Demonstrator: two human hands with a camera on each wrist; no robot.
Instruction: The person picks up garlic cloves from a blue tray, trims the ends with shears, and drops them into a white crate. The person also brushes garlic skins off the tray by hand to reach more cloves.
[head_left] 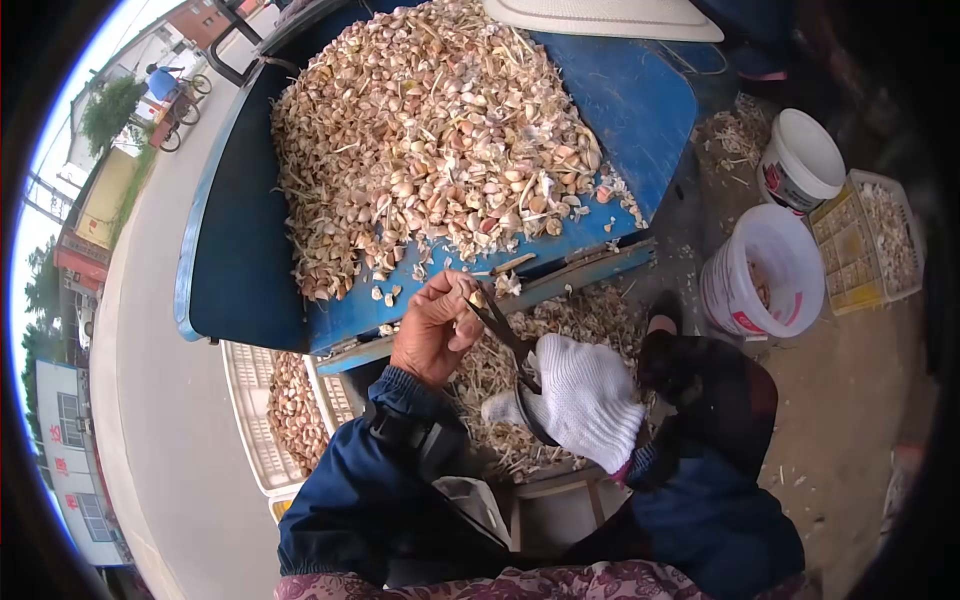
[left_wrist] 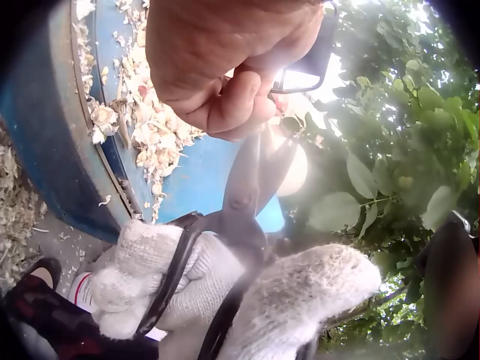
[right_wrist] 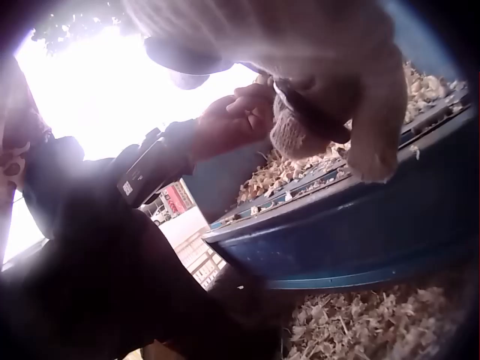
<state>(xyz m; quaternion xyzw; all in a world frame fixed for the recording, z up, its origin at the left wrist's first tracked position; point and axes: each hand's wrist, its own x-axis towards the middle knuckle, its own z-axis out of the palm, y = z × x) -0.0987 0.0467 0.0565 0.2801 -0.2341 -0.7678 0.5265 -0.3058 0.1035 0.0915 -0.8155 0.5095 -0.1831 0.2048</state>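
My bare left hand [head_left: 432, 328] pinches a small garlic clove [head_left: 478, 299] between thumb and fingers, in front of the blue bed's edge. In a white knitted glove, my right hand [head_left: 588, 395] grips a pair of dark scissors [head_left: 503, 328] by the handles. Their blades point up to the clove, right at the left fingertips. The left wrist view shows the scissors [left_wrist: 241, 199] from another side, the blades' tips partly behind the left hand [left_wrist: 225, 67]. A big heap of garlic [head_left: 430, 130] lies beyond both hands in the blue metal bed [head_left: 235, 255].
Below the hands, dry garlic trimmings [head_left: 590, 315] cover the ground. A white crate [head_left: 245, 400] with garlic cloves stands at left. On the right are a white bucket [head_left: 805, 150], a pale tub [head_left: 725, 275] and a yellow crate [head_left: 850, 295]. A pale hat [head_left: 610, 15] lies on the bed.
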